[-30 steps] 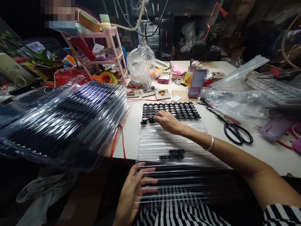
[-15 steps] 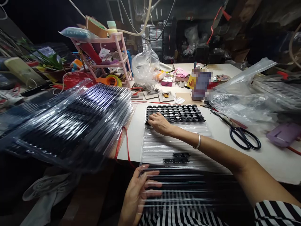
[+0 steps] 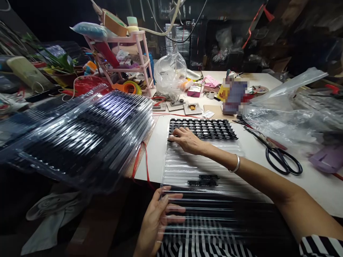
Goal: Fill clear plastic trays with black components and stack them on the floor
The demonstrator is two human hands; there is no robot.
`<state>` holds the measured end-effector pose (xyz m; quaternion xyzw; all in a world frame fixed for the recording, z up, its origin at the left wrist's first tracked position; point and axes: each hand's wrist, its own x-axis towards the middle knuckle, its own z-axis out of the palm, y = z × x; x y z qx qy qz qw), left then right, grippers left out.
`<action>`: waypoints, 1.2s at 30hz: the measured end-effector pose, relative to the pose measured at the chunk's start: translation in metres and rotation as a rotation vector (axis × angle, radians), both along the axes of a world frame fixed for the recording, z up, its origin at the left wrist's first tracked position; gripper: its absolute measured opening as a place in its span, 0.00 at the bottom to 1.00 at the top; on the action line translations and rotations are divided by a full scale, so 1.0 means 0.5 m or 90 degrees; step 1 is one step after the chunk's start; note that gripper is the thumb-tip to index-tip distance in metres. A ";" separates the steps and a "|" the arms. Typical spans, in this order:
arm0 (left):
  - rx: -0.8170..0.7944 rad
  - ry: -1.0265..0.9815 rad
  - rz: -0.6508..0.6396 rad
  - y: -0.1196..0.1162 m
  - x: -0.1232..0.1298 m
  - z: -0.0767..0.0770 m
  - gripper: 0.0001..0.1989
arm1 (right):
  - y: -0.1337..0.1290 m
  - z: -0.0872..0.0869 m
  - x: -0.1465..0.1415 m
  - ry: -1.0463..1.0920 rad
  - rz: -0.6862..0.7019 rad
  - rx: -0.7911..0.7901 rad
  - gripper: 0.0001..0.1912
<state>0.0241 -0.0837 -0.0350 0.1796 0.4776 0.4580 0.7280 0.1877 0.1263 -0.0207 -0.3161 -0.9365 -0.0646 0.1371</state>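
Note:
A clear ribbed plastic tray point(image 3: 187, 160) lies partly on the white table and juts over its front edge. My left hand point(image 3: 158, 217) grips its near left side, thumb on top and fingers beneath, seen through the plastic. Rows of small black connector-like parts point(image 3: 206, 129) fill the tray's far end. At the left end of their nearest row, my right hand point(image 3: 186, 139) pinches a small black part point(image 3: 171, 138), mostly hidden by the fingertips. A few loose black parts point(image 3: 205, 180) lie in the tray's middle, below my right wrist.
Filled clear trays point(image 3: 88, 132) are stacked at the left. Black-handled scissors point(image 3: 284, 160) lie on the right, near crumpled plastic bags point(image 3: 281, 121). Behind stand a pink shelf point(image 3: 144, 64) and a knotted plastic bag point(image 3: 170, 71). Red string point(image 3: 147, 160) hangs over the table edge.
The view has shifted slightly, so most things sit a little further right. My right hand stays at the left end of the nearest filled row; my left hand keeps its hold.

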 end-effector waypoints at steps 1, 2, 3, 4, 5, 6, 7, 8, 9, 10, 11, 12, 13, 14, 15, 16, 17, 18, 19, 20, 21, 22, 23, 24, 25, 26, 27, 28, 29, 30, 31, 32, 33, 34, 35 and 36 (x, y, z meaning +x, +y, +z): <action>0.000 -0.001 0.002 0.000 0.000 -0.001 0.18 | -0.001 -0.003 0.000 -0.008 0.008 -0.005 0.19; -0.001 -0.002 0.004 -0.001 0.000 -0.001 0.18 | -0.003 -0.006 -0.001 -0.014 0.009 -0.008 0.19; -0.002 -0.003 0.006 -0.001 -0.001 -0.002 0.18 | -0.004 -0.009 -0.002 -0.016 0.004 -0.010 0.19; -0.001 -0.004 0.006 -0.001 -0.001 -0.003 0.19 | -0.004 -0.010 -0.002 -0.013 -0.001 -0.013 0.18; 0.001 -0.003 0.006 -0.001 -0.001 -0.003 0.19 | -0.004 -0.012 -0.002 -0.008 -0.003 -0.016 0.19; 0.003 -0.003 0.006 -0.001 -0.001 -0.004 0.19 | -0.003 -0.012 -0.001 0.002 -0.006 -0.017 0.20; 0.004 -0.003 0.006 -0.002 -0.001 -0.005 0.19 | -0.003 -0.012 0.003 0.016 -0.013 -0.017 0.21; 0.004 -0.003 0.006 -0.001 -0.001 -0.005 0.19 | -0.002 -0.011 0.007 0.034 -0.026 -0.016 0.22; 0.004 -0.004 0.005 -0.001 -0.001 -0.006 0.18 | -0.002 -0.011 0.013 0.052 -0.047 -0.012 0.21; 0.004 -0.004 0.003 -0.001 -0.002 -0.006 0.18 | -0.003 -0.012 0.021 0.069 -0.072 -0.007 0.19; 0.005 -0.003 0.000 -0.001 -0.002 -0.005 0.18 | -0.004 -0.014 0.028 0.079 -0.092 -0.002 0.17; 0.006 -0.003 -0.002 -0.001 -0.002 -0.005 0.18 | -0.006 -0.016 0.036 0.081 -0.101 0.001 0.16; 0.005 -0.004 -0.003 0.000 -0.002 -0.004 0.18 | -0.010 -0.020 0.043 0.076 -0.098 0.005 0.16; 0.004 -0.006 -0.001 0.000 -0.002 -0.004 0.18 | -0.014 -0.024 0.050 0.065 -0.085 0.011 0.16; 0.003 -0.009 0.001 0.000 -0.002 -0.003 0.18 | -0.019 -0.029 0.055 0.052 -0.067 0.019 0.16; 0.001 -0.012 0.004 0.000 -0.002 -0.003 0.19 | -0.025 -0.033 0.059 0.039 -0.051 0.030 0.17; -0.001 -0.015 0.006 0.000 -0.002 -0.003 0.19 | -0.030 -0.038 0.062 0.028 -0.040 0.043 0.17; -0.002 -0.016 0.008 0.000 -0.002 -0.003 0.19 | -0.034 -0.042 0.064 0.020 -0.035 0.057 0.17; -0.003 -0.017 0.009 0.000 -0.002 -0.003 0.19 | -0.037 -0.046 0.064 0.014 -0.033 0.067 0.17; -0.003 -0.016 0.009 0.000 -0.002 -0.003 0.19 | -0.039 -0.049 0.063 0.011 -0.034 0.073 0.16; -0.001 -0.014 0.008 -0.001 -0.002 -0.004 0.19 | -0.040 -0.051 0.060 0.013 -0.036 0.075 0.16; 0.001 -0.013 0.005 -0.001 -0.002 -0.004 0.19 | -0.039 -0.052 0.056 0.015 -0.038 0.070 0.16; 0.003 -0.013 0.001 -0.001 -0.003 -0.004 0.18 | -0.037 -0.052 0.051 0.017 -0.040 0.062 0.15; 0.003 -0.011 -0.003 -0.001 -0.003 -0.004 0.18 | -0.035 -0.050 0.046 0.018 -0.041 0.052 0.15; 0.003 -0.010 -0.007 -0.001 -0.003 -0.005 0.18 | -0.033 -0.046 0.041 0.017 -0.043 0.043 0.15; 0.002 -0.008 -0.008 -0.001 -0.003 -0.004 0.18 | -0.033 -0.039 0.038 0.015 -0.047 0.036 0.15; 0.001 -0.006 -0.007 -0.001 -0.003 -0.004 0.18 | -0.035 -0.030 0.038 0.015 -0.054 0.033 0.16; 0.000 -0.004 -0.005 -0.001 -0.003 -0.003 0.18 | -0.041 -0.019 0.040 0.021 -0.065 0.031 0.16; 0.000 -0.001 -0.003 -0.001 -0.002 -0.002 0.18 | -0.050 -0.005 0.047 0.035 -0.079 0.028 0.16; 0.000 0.002 -0.003 0.000 -0.001 -0.001 0.18 | -0.063 0.011 0.056 0.053 -0.088 0.014 0.15; 0.000 0.007 -0.004 0.000 0.000 0.001 0.18 | -0.081 0.028 0.069 0.072 -0.089 -0.016 0.13; 0.000 0.012 -0.007 0.001 0.000 0.003 0.18 | -0.102 0.043 0.083 0.087 -0.079 -0.065 0.11; -0.001 0.017 -0.011 0.002 0.001 0.005 0.17 | -0.125 0.057 0.098 0.093 -0.058 -0.132 0.10; -0.001 0.023 -0.014 0.003 0.001 0.007 0.17 | -0.150 0.068 0.113 0.087 -0.033 -0.208 0.08; -0.003 0.029 -0.017 0.004 0.001 0.009 0.17 | -0.175 0.074 0.126 0.070 -0.013 -0.274 0.06; -0.005 0.033 -0.019 0.004 0.001 0.011 0.17 | -0.197 0.076 0.138 0.049 -0.003 -0.319 0.04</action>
